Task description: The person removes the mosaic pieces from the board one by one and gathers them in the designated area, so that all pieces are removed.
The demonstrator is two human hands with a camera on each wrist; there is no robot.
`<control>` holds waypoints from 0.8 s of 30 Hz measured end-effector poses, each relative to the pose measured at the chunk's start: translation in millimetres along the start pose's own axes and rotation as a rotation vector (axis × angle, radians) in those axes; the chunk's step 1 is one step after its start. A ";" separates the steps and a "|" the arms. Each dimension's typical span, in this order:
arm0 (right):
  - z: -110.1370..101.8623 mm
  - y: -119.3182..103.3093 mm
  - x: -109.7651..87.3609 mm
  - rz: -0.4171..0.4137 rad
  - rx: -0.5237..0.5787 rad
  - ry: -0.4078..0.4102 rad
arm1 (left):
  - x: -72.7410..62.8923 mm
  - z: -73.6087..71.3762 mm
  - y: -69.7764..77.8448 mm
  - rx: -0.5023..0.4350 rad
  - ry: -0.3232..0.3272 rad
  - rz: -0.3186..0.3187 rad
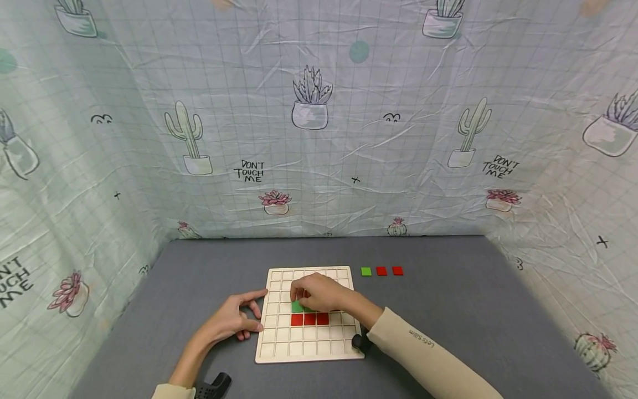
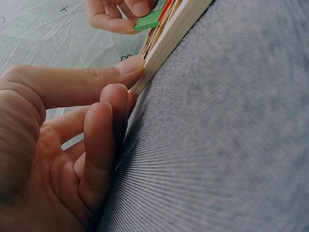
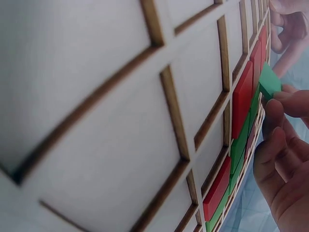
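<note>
A square wooden grid board [image 1: 309,349] lies on the grey table. My right hand [image 1: 319,292] is over its middle and pinches a green square tile [image 3: 270,81] between thumb and fingers, tilted above the slots. Below that hand, a row of red tiles [image 1: 309,319] fills part of one grid row. More red and green tiles [image 3: 237,153] sit in slots under the hand, partly hidden in the head view. Along the board's left edge, my left hand [image 1: 231,317] touches the wood with thumb and index finger spread apart; its thumb [image 2: 128,67] presses the rim.
To the right of the board's far corner, a loose green tile [image 1: 366,271] and two red tiles [image 1: 381,271] lie in a line on the table [image 1: 448,310]. A printed cloth [image 1: 319,166] hangs behind and along both sides.
</note>
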State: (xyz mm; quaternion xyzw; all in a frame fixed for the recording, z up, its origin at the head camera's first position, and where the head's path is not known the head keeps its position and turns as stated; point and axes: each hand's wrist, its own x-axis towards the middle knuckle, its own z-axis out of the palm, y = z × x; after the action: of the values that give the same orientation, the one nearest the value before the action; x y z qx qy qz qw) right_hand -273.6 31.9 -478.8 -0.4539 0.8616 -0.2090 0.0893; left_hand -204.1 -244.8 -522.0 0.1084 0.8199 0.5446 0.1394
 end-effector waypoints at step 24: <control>-44.2 23.5 -32.3 0.033 0.168 0.099 | -1.2 0.1 4.1 -0.021 -0.008 -0.027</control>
State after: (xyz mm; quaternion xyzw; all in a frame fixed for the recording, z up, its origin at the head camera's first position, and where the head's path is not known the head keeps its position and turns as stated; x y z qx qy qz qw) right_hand -287.8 82.5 -450.7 -0.4198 0.8517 -0.3011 0.0878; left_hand -202.9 -243.5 -518.1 0.0980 0.8150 0.5509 0.1509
